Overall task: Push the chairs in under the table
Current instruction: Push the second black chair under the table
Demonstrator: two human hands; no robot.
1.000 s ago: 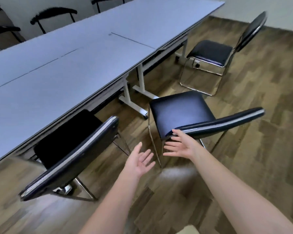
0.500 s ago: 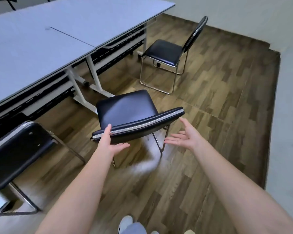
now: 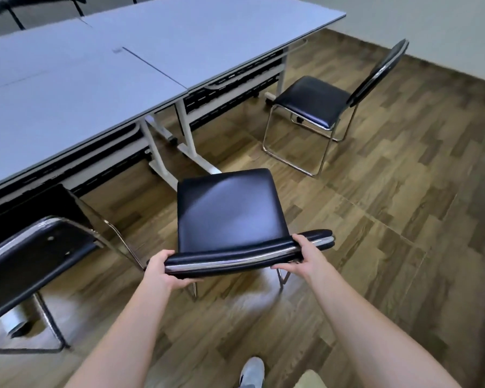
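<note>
A black padded chair (image 3: 227,208) with a chrome frame stands on the wood floor right in front of me, its seat facing the long grey table (image 3: 101,88). My left hand (image 3: 163,271) grips the left end of its backrest and my right hand (image 3: 307,254) grips the right end. The chair stands out from the table, its seat's front edge near the white table feet (image 3: 188,152). A second black chair (image 3: 25,264) at the left has its seat partly under the table. A third black chair (image 3: 317,100) stands apart at the far right, angled toward the table's end.
White table legs on castors and a dark shelf run under the tabletop. More dark chair backs (image 3: 37,2) show beyond the table's far side. Open wood floor lies to the right, up to a white wall (image 3: 431,32). My shoe (image 3: 252,372) is at the bottom edge.
Both hands, open and reaching before, have closed on the ends of the middle chair's backrest. My view has swung and now faces that chair squarely.
</note>
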